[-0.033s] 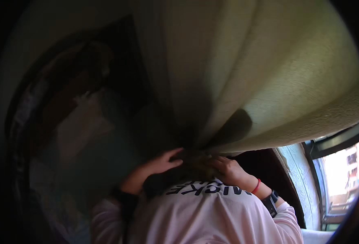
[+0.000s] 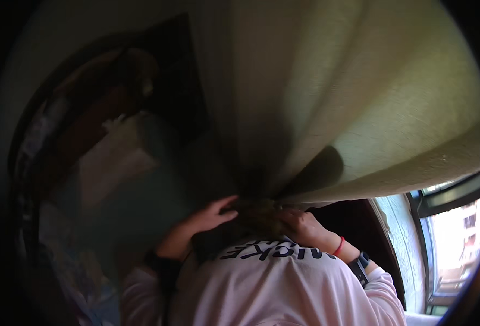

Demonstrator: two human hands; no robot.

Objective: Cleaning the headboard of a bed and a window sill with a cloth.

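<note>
My left hand (image 2: 212, 215) is in front of my chest, its thumb and fingers apart, at the left side of a dark olive-brown mass (image 2: 255, 217). What that mass is cannot be made out in the dim light. At its right side is my right hand (image 2: 305, 227), with the fingers curled in against it and the fingertips lost in shadow. A red band (image 2: 339, 245) and a dark watch (image 2: 361, 264) circle the right wrist. Below the hands is my pale pink top (image 2: 272, 288) with dark lettering.
A large pale, rough-textured surface (image 2: 408, 98) rises ahead and to the right, with a dark rounded shadow low on it. A bright window (image 2: 460, 244) is at the far right. Dim, cluttered things (image 2: 104, 125) and a dark panel (image 2: 177, 81) are on the left.
The view has shifted slightly, so the surroundings sit a little further right. Both hands keep nearly the same pose beside the dark mass.
</note>
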